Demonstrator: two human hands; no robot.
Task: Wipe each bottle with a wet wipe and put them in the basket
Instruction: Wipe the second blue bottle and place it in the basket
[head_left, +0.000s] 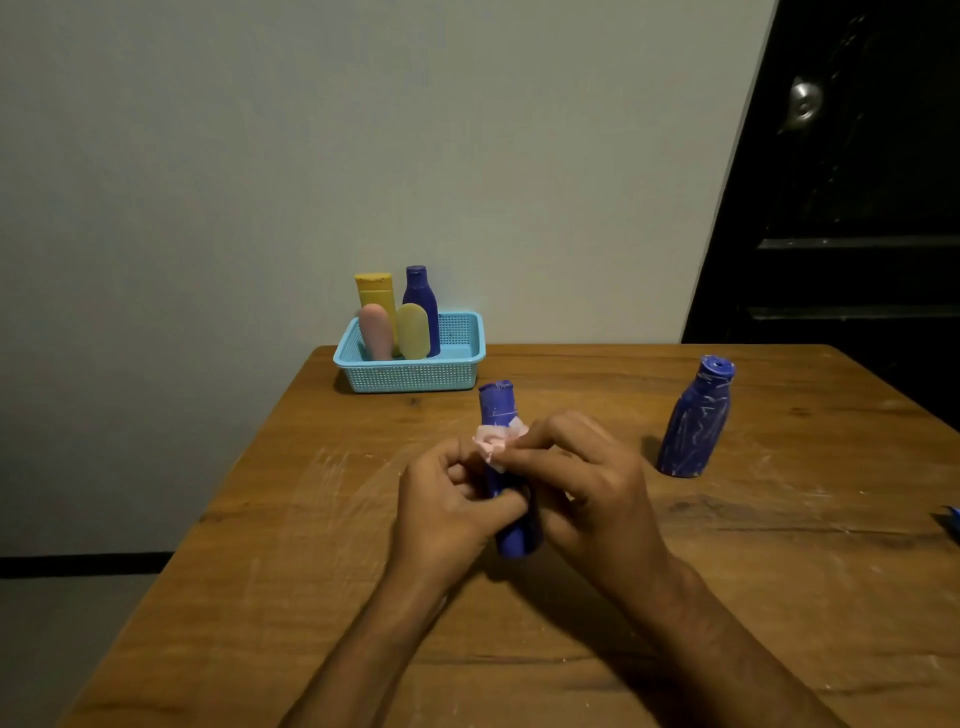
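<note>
Left hand (451, 506) grips the blue bottle (506, 467) mid-table, right hand (587, 473) pinching the wipe (493, 441), table edges well apart.

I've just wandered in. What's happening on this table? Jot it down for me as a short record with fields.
Activity: wiping a bottle
Held: dark blue plastic bottle, gripped by left hand
Wipe: crumpled pale pink wet wipe, pressed on it by right hand
Waiting: scuffed blue plastic bottle, upright on wooden table
Basket: light blue mesh basket, four bottles standing inside
</note>
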